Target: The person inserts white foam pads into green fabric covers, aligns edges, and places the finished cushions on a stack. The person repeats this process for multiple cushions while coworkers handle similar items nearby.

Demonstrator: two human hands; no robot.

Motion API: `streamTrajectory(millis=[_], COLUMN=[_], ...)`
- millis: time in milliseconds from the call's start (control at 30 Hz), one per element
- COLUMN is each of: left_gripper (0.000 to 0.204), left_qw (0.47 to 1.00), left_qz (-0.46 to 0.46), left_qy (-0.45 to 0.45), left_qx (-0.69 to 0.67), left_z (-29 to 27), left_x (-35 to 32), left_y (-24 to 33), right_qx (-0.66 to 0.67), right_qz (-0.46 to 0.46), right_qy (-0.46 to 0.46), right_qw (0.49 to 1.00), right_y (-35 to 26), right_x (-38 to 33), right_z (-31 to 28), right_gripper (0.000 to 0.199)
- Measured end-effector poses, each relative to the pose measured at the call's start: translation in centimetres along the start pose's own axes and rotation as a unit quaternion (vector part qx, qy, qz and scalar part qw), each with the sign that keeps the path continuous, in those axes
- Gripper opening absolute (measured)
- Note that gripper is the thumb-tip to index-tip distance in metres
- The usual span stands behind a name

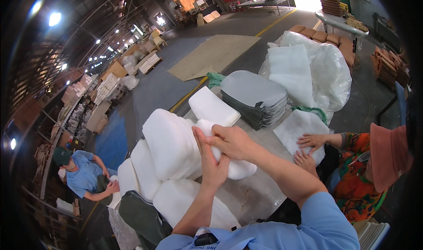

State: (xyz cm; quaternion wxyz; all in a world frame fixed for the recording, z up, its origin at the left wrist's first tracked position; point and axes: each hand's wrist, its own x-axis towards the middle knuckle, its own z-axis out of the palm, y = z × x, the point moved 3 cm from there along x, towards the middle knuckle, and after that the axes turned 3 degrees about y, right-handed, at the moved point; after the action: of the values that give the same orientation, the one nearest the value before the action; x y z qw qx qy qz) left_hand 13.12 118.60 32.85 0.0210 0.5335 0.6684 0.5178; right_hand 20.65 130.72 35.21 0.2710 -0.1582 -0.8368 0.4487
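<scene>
Apparently, the step in hand was gripping and bending a soft white pad (241, 170) above the table (249, 195), just beside the white stack (169, 146). The left hand (214, 170) pressed against the pad with straightened fingers; the right hand (232, 143) curled over its upper part, some fingertips hidden. Further shaping likely called for even pressure. Cropped lettering (209, 247) marked the blue shirt (269, 237).

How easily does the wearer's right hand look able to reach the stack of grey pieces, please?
Probably yes: the stack of grey pieces sits just beyond the right hand, with nothing visible blocking the way, though that hand would likely need to leave the white pad first.
</scene>
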Motion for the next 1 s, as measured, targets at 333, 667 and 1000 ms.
streamTrajectory(millis=[333, 667, 1000], left_gripper=[0.109, 0.114, 0.112], left_qw=[0.996, 0.997, 0.993], left_qz=[0.058, 0.033, 0.003], left_qy=[-0.035, -0.037, -0.045], left_qx=[0.056, -0.061, -0.108], left_z=[-0.7, 0.5, -0.9], left_x=[1.1, 1.3, 1.3], left_y=[0.6, 0.5, 0.9], right_qx=[0.079, 0.017, -0.005], right_qz=[0.069, 0.002, 0.154], right_qy=[0.158, 0.127, 0.149], right_qw=[0.982, 0.992, 0.977], right_y=[7.8, 0.4, 10.1], right_x=[-1.4, 3.1, -0.8], right_z=[2.2, -0.9, 3.3], right_gripper=[0.036, 0.046, 0.043])
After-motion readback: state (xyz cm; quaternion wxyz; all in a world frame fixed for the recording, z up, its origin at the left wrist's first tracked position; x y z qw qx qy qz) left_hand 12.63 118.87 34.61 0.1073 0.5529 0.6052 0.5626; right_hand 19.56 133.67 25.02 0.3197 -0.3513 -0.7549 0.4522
